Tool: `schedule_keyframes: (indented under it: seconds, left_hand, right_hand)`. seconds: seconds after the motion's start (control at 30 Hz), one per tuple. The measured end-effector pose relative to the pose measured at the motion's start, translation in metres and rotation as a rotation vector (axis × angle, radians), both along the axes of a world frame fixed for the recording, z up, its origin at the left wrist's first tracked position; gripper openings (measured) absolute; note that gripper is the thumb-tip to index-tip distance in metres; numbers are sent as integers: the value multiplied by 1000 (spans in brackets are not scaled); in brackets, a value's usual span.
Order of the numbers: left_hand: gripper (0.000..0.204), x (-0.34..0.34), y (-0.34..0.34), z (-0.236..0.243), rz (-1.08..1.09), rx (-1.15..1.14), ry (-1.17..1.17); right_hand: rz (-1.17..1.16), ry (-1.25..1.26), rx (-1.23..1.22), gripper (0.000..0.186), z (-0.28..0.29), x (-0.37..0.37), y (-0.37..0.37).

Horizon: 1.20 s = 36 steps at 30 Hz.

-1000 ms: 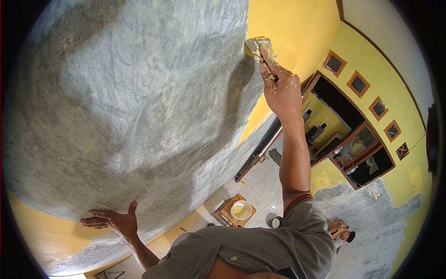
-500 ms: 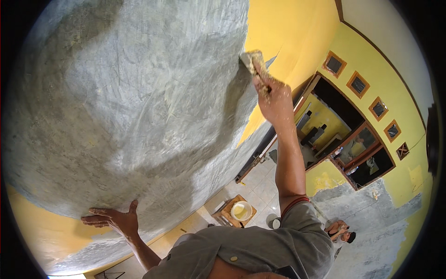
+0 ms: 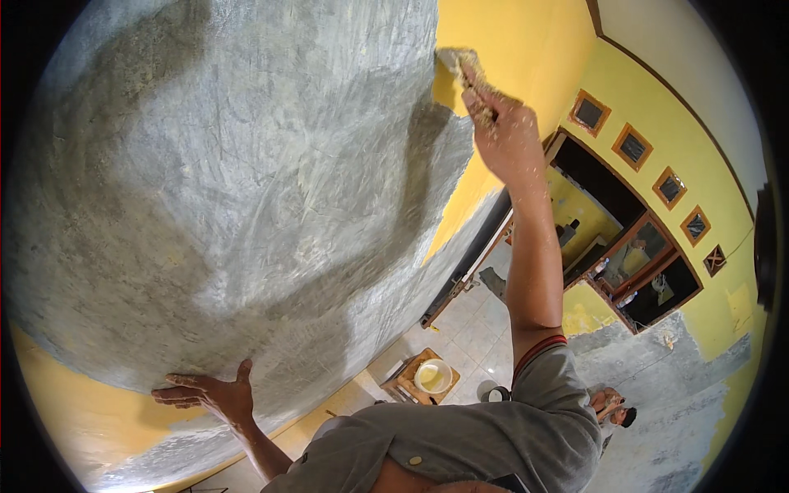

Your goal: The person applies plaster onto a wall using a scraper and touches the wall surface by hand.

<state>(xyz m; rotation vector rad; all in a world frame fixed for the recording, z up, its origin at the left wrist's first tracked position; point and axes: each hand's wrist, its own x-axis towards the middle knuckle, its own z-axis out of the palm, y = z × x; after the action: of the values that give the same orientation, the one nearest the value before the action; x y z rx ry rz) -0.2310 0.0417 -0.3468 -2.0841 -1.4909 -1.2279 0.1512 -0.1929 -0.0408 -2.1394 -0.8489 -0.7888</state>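
Note:
In my right hand (image 3: 511,135) is a putty knife (image 3: 458,62) caked with pale yellowish scrapings. Its blade lies against the wall, by the border between bare grey wall (image 3: 279,164) and yellow paint (image 3: 509,41). The fingers are wrapped around its handle, which they mostly hide, and pale flecks dot the hand and forearm. Lower left, my left hand (image 3: 220,394) is spread against the grey wall, thumb pointing up, just above another yellow patch (image 3: 82,403). Nothing is in that hand.
On the floor below, a white bucket (image 3: 444,376) with pale contents stands on a small wooden stool (image 3: 407,383). A pot (image 3: 496,395) is beside it. Another person (image 3: 610,407) is low at the right, near the half-stripped far wall (image 3: 657,394). A doorway (image 3: 585,197) opens beyond my right arm.
My right hand and the putty knife have moved up and to the right along the paint border. More grey shows below the blade where yellow was. The left hand remains against the wall.

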Motion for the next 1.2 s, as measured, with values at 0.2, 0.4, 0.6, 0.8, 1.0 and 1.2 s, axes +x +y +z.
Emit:
schedule_keyframes:
  seconds: [0.2,0.4,0.6,0.8,1.0,1.2]
  left_hand:
    - [147,7,-1,5,-49,3,-43]
    - [146,6,-1,4,-48,-15,-58]
    - [145,3,1,1,-40,-1,-41]
    - [142,5,-1,4,-52,16,-13]
    - [142,2,-2,1,-32,-9,-47]
    - [149,4,0,-1,-25,0,-35]
  right_hand:
    - [-9,-203,-1,25,13,8,-1]
    - [-3,-249,32,25,0,3,-2]
    - [90,-351,110,33,14,22,2]
    - [-2,-276,51,34,40,9,6]
    - [15,-466,-36,32,22,13,0]
    - [-23,-199,3,29,64,4,2]
